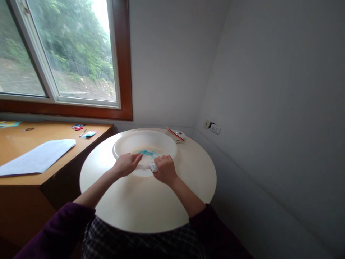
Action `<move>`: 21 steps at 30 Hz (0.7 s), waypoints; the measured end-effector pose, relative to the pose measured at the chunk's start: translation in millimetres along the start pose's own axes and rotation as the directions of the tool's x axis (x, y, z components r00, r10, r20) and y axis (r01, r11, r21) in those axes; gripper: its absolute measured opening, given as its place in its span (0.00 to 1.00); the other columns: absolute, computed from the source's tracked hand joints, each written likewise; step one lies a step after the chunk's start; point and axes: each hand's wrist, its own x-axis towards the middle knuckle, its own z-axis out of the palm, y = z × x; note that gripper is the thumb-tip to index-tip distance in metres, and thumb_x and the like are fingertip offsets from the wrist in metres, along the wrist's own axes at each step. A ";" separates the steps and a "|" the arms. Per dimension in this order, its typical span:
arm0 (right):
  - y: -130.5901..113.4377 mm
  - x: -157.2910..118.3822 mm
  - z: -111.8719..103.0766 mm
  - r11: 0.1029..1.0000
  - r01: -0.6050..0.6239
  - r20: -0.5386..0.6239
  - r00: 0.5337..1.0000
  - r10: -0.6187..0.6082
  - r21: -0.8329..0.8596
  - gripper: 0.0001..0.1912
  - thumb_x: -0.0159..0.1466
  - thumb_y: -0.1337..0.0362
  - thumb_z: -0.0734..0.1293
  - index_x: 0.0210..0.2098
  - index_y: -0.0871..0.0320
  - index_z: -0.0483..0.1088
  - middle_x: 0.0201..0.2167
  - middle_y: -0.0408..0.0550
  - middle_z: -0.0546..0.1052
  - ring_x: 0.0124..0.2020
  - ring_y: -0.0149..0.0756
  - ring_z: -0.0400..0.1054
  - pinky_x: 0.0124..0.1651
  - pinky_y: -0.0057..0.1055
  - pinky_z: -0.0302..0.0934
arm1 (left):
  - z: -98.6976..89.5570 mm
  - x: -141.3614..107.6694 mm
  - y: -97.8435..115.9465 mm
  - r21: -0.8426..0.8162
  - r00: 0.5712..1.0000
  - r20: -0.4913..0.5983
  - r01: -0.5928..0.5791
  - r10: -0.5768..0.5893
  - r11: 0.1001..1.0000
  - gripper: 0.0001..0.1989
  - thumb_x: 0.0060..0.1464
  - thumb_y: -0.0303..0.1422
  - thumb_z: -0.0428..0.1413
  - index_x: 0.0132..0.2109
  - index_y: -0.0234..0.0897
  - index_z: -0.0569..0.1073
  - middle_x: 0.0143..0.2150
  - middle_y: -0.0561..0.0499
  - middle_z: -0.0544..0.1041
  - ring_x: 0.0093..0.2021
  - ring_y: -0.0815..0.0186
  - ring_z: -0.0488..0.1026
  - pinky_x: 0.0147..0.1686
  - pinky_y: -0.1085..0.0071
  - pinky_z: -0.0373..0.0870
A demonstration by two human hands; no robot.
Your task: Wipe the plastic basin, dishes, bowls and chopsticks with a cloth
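Note:
A wide white basin [161, 138] stands on a round white table, with bright blue colour [147, 152] on its inside bottom. My left hand [127, 164] is over the basin's near left rim, its fingers stretched forward and to the right. I see nothing clearly held in it. At the near right rim, my right hand [165, 169] is closed around a small crumpled white piece [153, 166], which looks like tissue or cloth. The fingers hide most of it. A pale band runs between the two hands; whether it is the rim or something else, I cannot tell.
Behind the basin, a small white dish [180, 134] carries a thin red brush or stick [175, 133] on the round table [151, 208]. On the wooden desk [64, 130] to the left lie white paper [40, 156], a small blue packet [90, 134] and small colourful items [78, 126].

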 end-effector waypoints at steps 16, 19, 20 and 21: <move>-0.6 1.1 4.3 0.995 0.097 -0.054 0.994 -0.095 0.025 0.07 0.59 0.63 0.60 0.30 0.58 0.68 0.26 0.47 0.73 0.31 0.37 0.63 0.34 0.34 0.47 | 6.8 -6.1 -9.6 0.100 0.994 -0.054 -0.086 0.092 0.991 0.23 0.61 0.40 0.32 0.40 0.41 0.70 0.27 0.50 0.76 0.28 0.61 0.74 0.27 0.71 0.59; 20.8 -2.7 4.4 0.988 0.146 -0.016 0.989 -0.146 0.045 0.06 0.58 0.63 0.61 0.31 0.58 0.67 0.27 0.47 0.73 0.31 0.37 0.63 0.34 0.33 0.47 | 3.5 -5.8 -40.5 0.018 0.994 -0.069 -0.083 0.084 0.996 0.25 0.61 0.43 0.32 0.35 0.41 0.71 0.23 0.53 0.73 0.25 0.64 0.71 0.26 0.73 0.59; 27.1 -3.6 4.3 0.986 0.161 0.002 0.987 -0.162 0.051 0.05 0.58 0.64 0.62 0.32 0.58 0.67 0.27 0.47 0.73 0.32 0.37 0.62 0.34 0.33 0.47 | 2.1 -5.8 -48.6 0.006 0.994 -0.069 -0.088 0.088 0.996 0.25 0.60 0.44 0.32 0.34 0.41 0.71 0.22 0.54 0.72 0.24 0.65 0.70 0.26 0.73 0.59; 32.2 -4.2 4.2 0.984 0.171 0.019 0.985 -0.172 0.056 0.05 0.58 0.65 0.62 0.32 0.59 0.67 0.27 0.47 0.72 0.32 0.37 0.62 0.34 0.33 0.47 | 0.7 -5.9 -54.8 -0.003 0.993 -0.065 -0.094 0.093 0.996 0.25 0.60 0.44 0.32 0.34 0.41 0.71 0.21 0.54 0.72 0.24 0.65 0.70 0.26 0.73 0.59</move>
